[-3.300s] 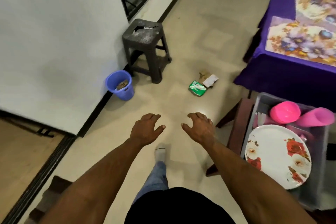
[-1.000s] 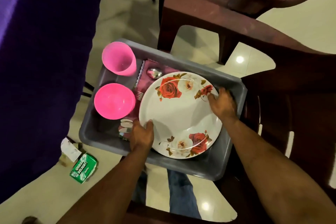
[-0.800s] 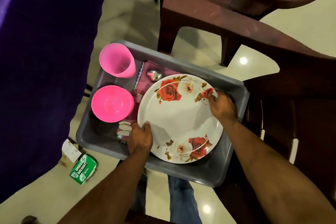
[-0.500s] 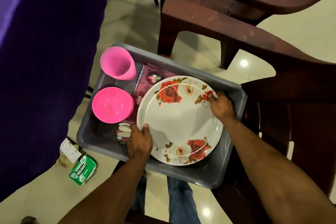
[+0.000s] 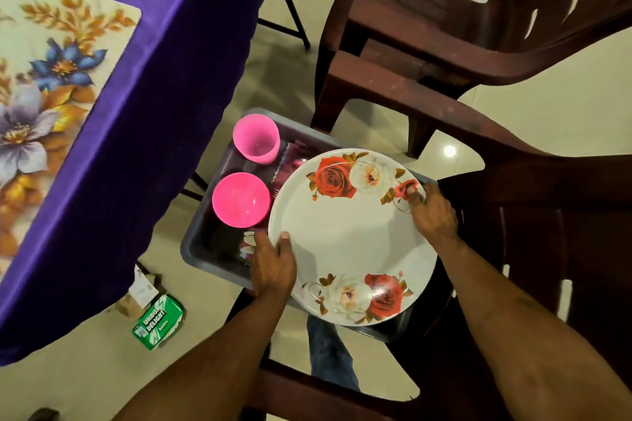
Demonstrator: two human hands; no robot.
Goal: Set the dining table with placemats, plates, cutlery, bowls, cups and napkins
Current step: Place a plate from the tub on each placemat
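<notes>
Plate (image 5: 349, 236) sat over grey tub (image 5: 201, 251), above tub rim. Your left hand (image 5: 272, 263) and right hand (image 5: 432, 212) gripped opposite rims. Likely rigid, glossy, slippery; hold rims, keep level.

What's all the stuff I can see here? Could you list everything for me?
plate: one, white with red and white roses, held over the tub
tub: one, grey, beside the table
cup: one, pink, upright at the tub's far end
bowl: one, pink, in the tub nearer than the cup
napkin: one showing, maroon, in the tub, partly under the plate
placemat: one, cream with blue and orange flowers, on the table
tablecloth: one, purple, draped over the table
chairs: at least two, dark brown, right side
packet: one, green, on the floor
left hand: grips the plate's near-left rim
right hand: grips the plate's far-right rim
</notes>
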